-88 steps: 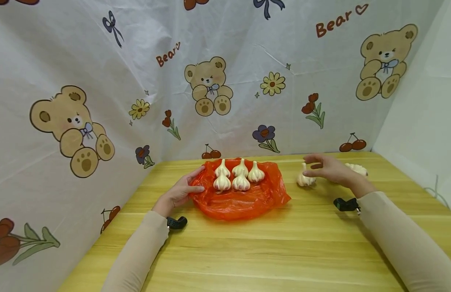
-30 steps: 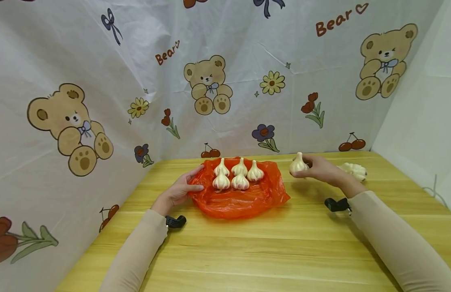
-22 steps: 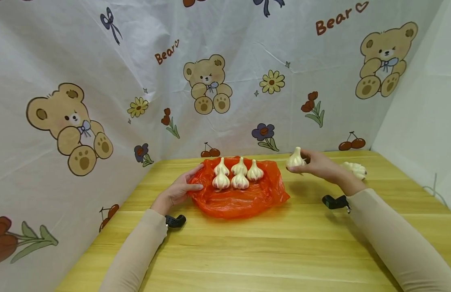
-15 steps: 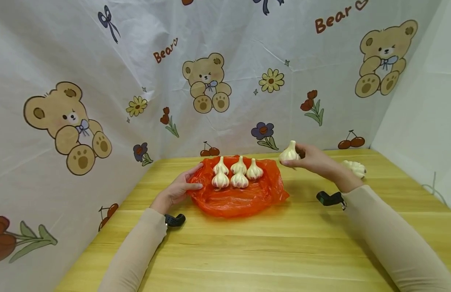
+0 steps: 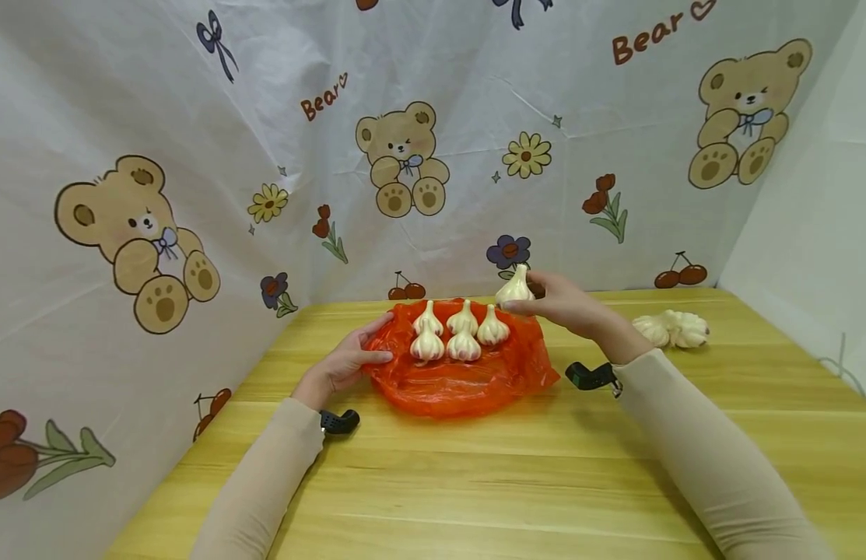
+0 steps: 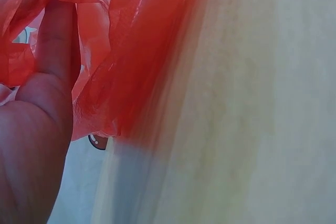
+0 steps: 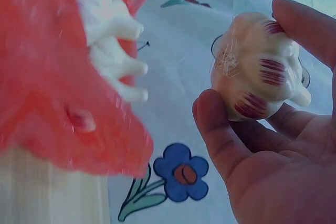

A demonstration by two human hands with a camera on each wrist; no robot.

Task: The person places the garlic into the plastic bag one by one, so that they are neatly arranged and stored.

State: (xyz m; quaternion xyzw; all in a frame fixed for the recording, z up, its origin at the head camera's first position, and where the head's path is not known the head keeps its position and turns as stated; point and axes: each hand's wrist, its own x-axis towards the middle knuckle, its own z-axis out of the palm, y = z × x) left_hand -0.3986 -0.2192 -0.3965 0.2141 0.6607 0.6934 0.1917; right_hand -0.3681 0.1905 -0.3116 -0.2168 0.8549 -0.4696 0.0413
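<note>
Red bag (image 5: 450, 395), purple-streaked cream garlic (image 7: 252, 72), yellow grained table (image 5: 475, 482), white bear-print backdrop (image 5: 461, 70)

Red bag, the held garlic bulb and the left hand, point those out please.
Red bag (image 5: 450, 385): head view, its bare front part.
Held garlic bulb (image 7: 252, 70): right wrist view, middle of its body.
Left hand (image 5: 341, 364): head view, middle of the hand.

The bag (image 5: 454, 398) is glossy plastic; the garlic bulb (image 7: 257, 72), smooth with rough root fibres (image 7: 228, 63); the table (image 5: 475, 486), wood-grained.

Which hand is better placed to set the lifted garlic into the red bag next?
Probably the right hand: it holds the garlic bulb near the red bag, while the left hand holds the bag's left edge.
</note>
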